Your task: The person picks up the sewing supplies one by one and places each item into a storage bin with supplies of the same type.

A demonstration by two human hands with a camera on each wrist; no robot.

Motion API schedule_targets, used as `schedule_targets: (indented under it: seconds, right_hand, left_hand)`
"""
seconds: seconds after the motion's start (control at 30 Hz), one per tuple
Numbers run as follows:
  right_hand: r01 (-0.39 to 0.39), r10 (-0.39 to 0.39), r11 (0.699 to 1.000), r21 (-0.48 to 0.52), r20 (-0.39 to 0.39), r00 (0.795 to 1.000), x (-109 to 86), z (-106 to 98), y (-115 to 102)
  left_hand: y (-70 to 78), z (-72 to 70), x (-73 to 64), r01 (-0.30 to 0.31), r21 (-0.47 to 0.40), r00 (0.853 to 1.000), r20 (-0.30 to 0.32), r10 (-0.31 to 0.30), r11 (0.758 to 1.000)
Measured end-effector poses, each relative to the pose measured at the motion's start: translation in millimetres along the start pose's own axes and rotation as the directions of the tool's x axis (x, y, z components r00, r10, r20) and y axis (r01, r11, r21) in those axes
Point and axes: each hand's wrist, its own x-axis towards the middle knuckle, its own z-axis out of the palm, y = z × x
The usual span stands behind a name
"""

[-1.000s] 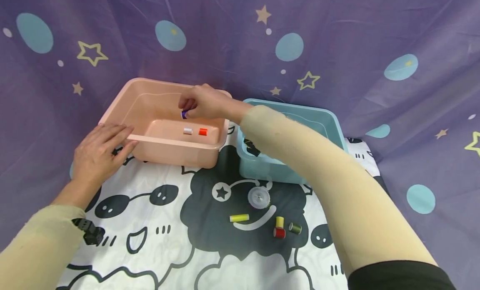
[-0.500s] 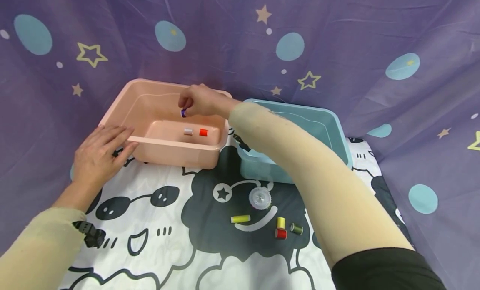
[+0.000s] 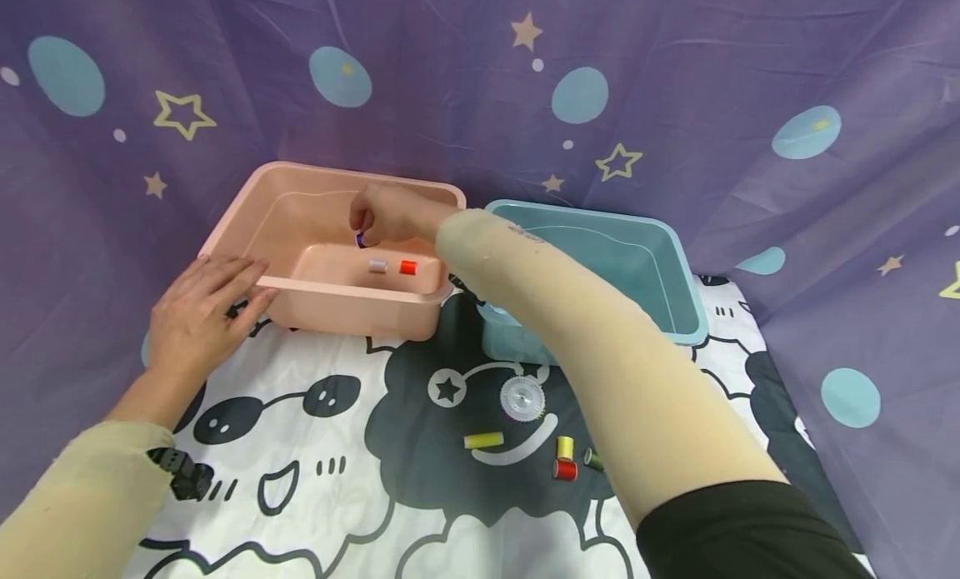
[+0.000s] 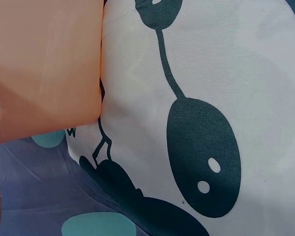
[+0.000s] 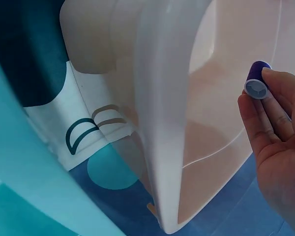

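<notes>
1. From my station I see the right hand (image 3: 390, 215) pinching the purple spool (image 5: 257, 78) between thumb and fingertips; so small a barrel offers little to hold, which I judge is why only the tips are used
2. That spool is inside the pink bin (image 3: 352, 314), over the rear part of its floor; in the right wrist view its pale end faces my camera and I see no contact with the bin, though I cannot tell how high it sits
3. The left hand (image 3: 202, 316) lies relaxed, fingers extended over the rim at the bin's near left corner, with no loose piece in it; I read this as steadying, since a light bin could slide on cloth
4. Toward the bin's near right corner, a white spool (image 3: 378, 267) and an orange-red spool (image 3: 408, 267) lie on the floor, near each other but apart
5. The blue bin (image 3: 622, 262) stands just beside the pink one, both along the far edge of the printed cloth (image 3: 315, 454), I guess to leave the nearer part for loose pieces
6. In front of the blue bin I have a clear disc (image 3: 522, 398), a long yellow spool (image 3: 483, 440), a short yellow spool (image 3: 565, 447) touching a red spool (image 3: 566, 471), and a green spool (image 3: 592, 460) partly behind the right sleeve (image 3: 622, 379)
</notes>
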Motion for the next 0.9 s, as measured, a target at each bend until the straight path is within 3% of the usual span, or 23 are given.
schedule_targets:
  seconds: [0.37,0.63,0.9]
  right_hand:
    - [-0.084,0.084,0.996,-0.003,-0.011,0.996,-2.3,-0.2,5.3]
    - [-0.070,0.069,0.994,-0.085,-0.010,0.998,-6.9,-8.2,6.0]
    - [-0.038,0.032,0.986,-0.164,-0.037,0.999,-19.4,-18.3,11.1]
  left_hand:
    - [0.7,2.2,0.6,0.002,0.006,1.000,-0.009,-0.002,1.000]
    - [1.3,-1.3,0.4,-0.030,0.028,0.999,0.022,0.029,0.999]
    - [1.2,-2.6,1.1,-0.015,0.045,0.998,0.068,0.012,0.999]
